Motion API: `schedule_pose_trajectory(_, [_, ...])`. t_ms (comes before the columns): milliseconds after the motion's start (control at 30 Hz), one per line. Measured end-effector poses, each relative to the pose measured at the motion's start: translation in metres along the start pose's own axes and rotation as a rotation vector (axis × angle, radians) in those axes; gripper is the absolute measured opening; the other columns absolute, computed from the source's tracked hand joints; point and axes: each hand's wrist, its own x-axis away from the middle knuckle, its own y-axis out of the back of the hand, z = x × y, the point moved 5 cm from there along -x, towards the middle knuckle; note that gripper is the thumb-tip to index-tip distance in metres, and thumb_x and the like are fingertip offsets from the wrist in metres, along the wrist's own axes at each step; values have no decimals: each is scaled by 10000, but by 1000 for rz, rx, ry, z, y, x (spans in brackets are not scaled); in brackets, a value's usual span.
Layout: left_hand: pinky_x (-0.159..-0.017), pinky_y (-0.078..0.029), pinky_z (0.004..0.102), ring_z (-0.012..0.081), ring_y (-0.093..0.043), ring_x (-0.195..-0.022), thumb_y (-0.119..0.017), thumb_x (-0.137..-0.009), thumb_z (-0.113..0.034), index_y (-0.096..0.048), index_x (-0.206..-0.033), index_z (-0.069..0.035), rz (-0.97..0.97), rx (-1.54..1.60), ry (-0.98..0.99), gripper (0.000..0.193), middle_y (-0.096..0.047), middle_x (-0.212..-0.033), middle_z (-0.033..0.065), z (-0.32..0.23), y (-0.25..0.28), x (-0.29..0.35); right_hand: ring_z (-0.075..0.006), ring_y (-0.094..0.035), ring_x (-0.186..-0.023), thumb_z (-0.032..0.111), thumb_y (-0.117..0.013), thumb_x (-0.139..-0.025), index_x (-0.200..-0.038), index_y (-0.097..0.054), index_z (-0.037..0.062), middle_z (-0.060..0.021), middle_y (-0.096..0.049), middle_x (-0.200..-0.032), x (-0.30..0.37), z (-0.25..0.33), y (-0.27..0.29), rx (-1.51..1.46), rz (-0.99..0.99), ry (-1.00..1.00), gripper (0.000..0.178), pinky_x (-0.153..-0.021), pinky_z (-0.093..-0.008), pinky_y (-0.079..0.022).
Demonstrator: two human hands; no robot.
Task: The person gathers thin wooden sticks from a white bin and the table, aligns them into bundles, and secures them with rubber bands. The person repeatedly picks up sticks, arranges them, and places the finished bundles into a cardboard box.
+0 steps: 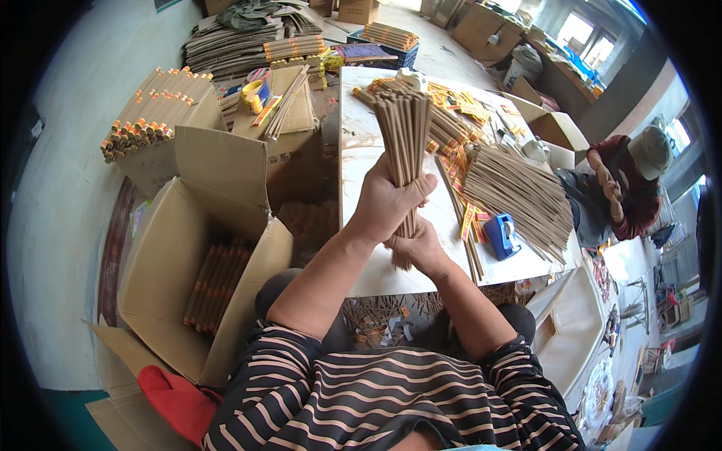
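Note:
Both my hands are closed round one upright bundle of brown incense sticks (404, 128) above the white table (361, 195). My left hand (387, 197) wraps the middle of the bundle; below it, my right hand (421, 246) grips nearer the bottom. The sticks fan out a little at the top, and thin ends poke out under my right hand. A large spread of loose incense sticks (519, 199) lies to the right, beside a blue tape dispenser (502, 235). Yellow and red paper labels (470, 218) are scattered between the spread and my hands.
An open cardboard box (158, 263) at my left holds several wrapped bundles (218, 286). More bundles (154, 109) are stacked behind it. Finished-looking rolls (447, 128) lie at the table's far side. Another person (632, 180) sits beyond the right edge. Scraps (383, 319) litter the floor below.

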Motion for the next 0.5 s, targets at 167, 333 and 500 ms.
schedule_pose_trajectory(167, [-580, -504, 303, 149, -582, -635, -688, -790, -86, -516, -1057, -34, 111, 506, 227, 322, -572, -734, 44, 13, 14, -2, -107, -535, -513, 88, -700, -777, -858, -542, 24, -32, -551, -642, 19, -2, -16, -288, 226, -144, 188, -509, -240, -456])
schedule_pose_trajectory(333, [-511, -492, 289, 134, -555, -556, -665, -801, -73, -457, -1039, -25, -50, 412, 157, 320, -547, -710, 48, 21, 23, 1, -120, -547, -523, 77, -681, -782, -912, -511, 17, -39, -551, -634, 29, -3, -20, -242, 194, -145, 222, -506, -258, -476])
schedule_pose_trajectory(500, [-472, -487, 262, 118, -540, -518, -665, -810, -89, -402, -996, -36, -300, 158, 45, 327, -533, -708, 46, 20, 28, 3, -112, -536, -533, 112, -689, -783, -944, -479, 26, -23, -540, -687, 27, -11, -9, 328, -163, -11, 278, -490, -244, -455])
